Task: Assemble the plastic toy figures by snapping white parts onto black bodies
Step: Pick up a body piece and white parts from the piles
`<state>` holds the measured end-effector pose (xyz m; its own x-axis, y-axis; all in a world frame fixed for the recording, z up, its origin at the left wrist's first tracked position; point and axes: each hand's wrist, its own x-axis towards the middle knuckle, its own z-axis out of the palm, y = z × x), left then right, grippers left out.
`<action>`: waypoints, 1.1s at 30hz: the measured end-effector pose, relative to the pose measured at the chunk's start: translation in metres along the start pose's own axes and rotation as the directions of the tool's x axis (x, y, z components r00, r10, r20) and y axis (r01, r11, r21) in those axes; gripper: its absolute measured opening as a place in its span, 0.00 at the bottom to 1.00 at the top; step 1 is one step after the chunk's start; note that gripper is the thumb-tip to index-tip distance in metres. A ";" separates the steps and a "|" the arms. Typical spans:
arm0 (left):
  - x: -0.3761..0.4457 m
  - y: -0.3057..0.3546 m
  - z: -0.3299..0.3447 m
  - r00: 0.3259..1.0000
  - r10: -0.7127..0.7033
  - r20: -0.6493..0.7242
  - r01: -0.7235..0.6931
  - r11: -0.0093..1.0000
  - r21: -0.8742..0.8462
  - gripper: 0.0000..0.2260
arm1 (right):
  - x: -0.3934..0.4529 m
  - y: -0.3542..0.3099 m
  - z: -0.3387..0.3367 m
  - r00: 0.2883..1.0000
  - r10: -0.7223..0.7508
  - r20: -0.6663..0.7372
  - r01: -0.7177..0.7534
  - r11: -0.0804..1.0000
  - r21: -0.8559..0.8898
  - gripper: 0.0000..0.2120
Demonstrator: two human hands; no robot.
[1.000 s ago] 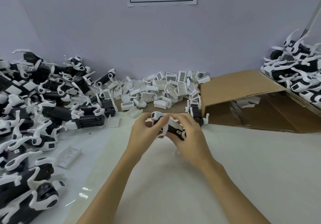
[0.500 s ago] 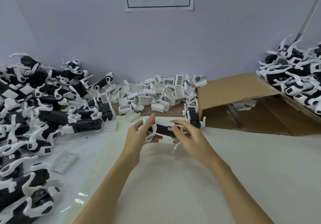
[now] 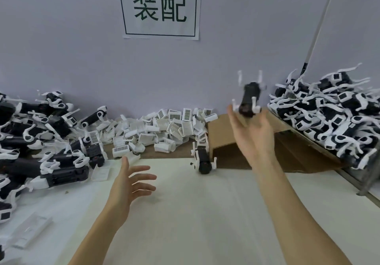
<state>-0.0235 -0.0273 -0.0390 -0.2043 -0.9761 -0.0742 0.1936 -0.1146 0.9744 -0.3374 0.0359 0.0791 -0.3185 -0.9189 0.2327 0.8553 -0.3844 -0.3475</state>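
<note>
Here, a blurred black figure point(image 3: 249, 100) with white prongs sits at the raised right hand point(image 3: 251, 129) fingertips.
Fingers spread; grip unclear. Left hand point(image 3: 131, 182) splayed, holding nothing.

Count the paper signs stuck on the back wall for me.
1. A single white paper sign with two dark green characters in a thin frame hangs high on the wall, above the heap of white parts. None appears hidden.

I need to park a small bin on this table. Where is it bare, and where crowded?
Bare: the white table between the forearms, in front of the cardboard box. Crowded: the black-and-white figures heaped at left, the loose white parts along the wall, and the pile at right.
</note>
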 end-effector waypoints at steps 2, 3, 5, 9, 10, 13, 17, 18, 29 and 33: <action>0.000 -0.002 0.002 1.000 0.002 0.020 -0.003 0.999 0.032 0.37 | 0.021 -0.031 0.010 0.997 -0.074 0.023 0.072 0.992 0.101 0.41; 0.001 -0.003 0.004 0.999 0.006 0.037 -0.008 0.999 0.044 0.37 | 0.027 -0.039 0.013 0.998 -0.055 0.026 0.053 0.996 0.070 0.41; 0.002 -0.005 0.007 0.998 0.023 0.067 -0.029 0.997 0.077 0.37 | 0.029 -0.038 0.008 0.999 0.043 0.027 -0.041 0.998 -0.055 0.38; 0.004 -0.009 0.012 0.997 0.067 0.034 -0.072 0.979 0.189 0.31 | 0.006 0.006 -0.022 0.967 0.253 0.031 -0.243 0.949 -0.200 0.25; 0.004 -0.011 0.012 0.997 0.076 0.016 -0.078 0.970 0.228 0.28 | -0.003 0.021 -0.030 0.958 0.285 -0.006 -0.278 0.929 -0.242 0.21; 0.001 -0.014 0.013 0.990 0.135 -0.036 -0.109 0.909 0.403 0.20 | -0.028 0.065 -0.053 0.929 0.345 -0.131 -0.369 0.880 -0.298 0.16; 0.001 -0.019 0.013 0.950 0.311 -0.027 -0.197 0.665 0.720 0.10 | -0.044 0.100 -0.072 0.905 0.355 -0.234 -0.415 0.859 -0.299 0.18; -0.001 -0.020 0.013 0.927 0.375 -0.012 -0.220 0.572 0.790 0.08 | -0.047 0.105 -0.075 0.899 0.366 -0.240 -0.429 0.846 -0.317 0.17; 0.034 -0.014 -0.086 0.776 0.506 -0.377 0.349 0.153 0.925 0.32 | -0.054 0.120 -0.068 0.874 0.430 -0.229 -0.486 0.752 -0.445 0.16; 0.040 -0.014 -0.088 0.733 0.608 -0.304 0.261 0.161 0.952 0.21 | -0.056 0.118 -0.067 0.869 0.435 -0.235 -0.494 0.742 -0.452 0.16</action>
<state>0.0504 -0.0807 -0.0743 0.2600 -0.8414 0.4737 -0.9354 -0.0976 0.3400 -0.2458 0.0361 -0.0363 -0.0007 -0.9867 -0.1624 0.6074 0.1286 -0.7839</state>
